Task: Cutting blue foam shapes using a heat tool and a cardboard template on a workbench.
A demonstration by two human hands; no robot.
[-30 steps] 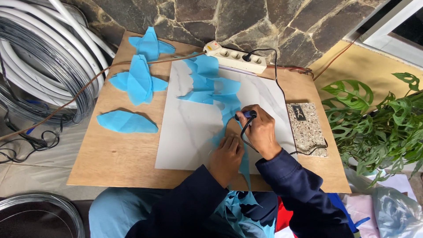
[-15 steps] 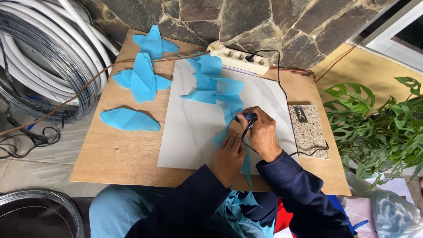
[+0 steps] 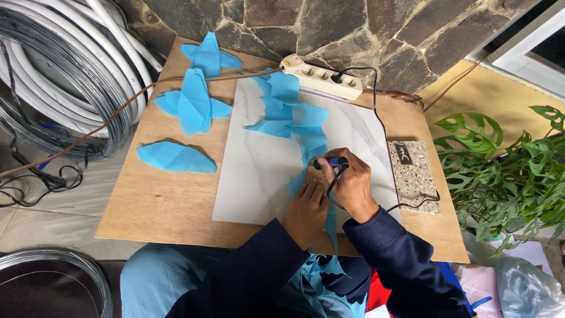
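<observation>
My right hand (image 3: 352,184) grips a corded hand tool with a blue and black handle (image 3: 331,162), held over a strip of blue fabric (image 3: 294,115) that runs down a white marble-look tile (image 3: 253,171). My left hand (image 3: 308,207) presses flat on the fabric just beside the tool. The tool's tip is hidden behind my fingers. Its black cord loops off to the right.
The tile lies on a wooden board (image 3: 170,200). Cut blue leaf-shaped pieces (image 3: 176,158) (image 3: 193,101) (image 3: 209,53) lie at left. A white power strip (image 3: 321,76) sits at the back, a speckled stone tile (image 3: 412,174) at right. Wire coils (image 3: 65,76) stand left, a green plant (image 3: 506,171) right.
Both hands stay at the same spot on the fabric. The view has drifted slightly; nothing else has visibly moved.
</observation>
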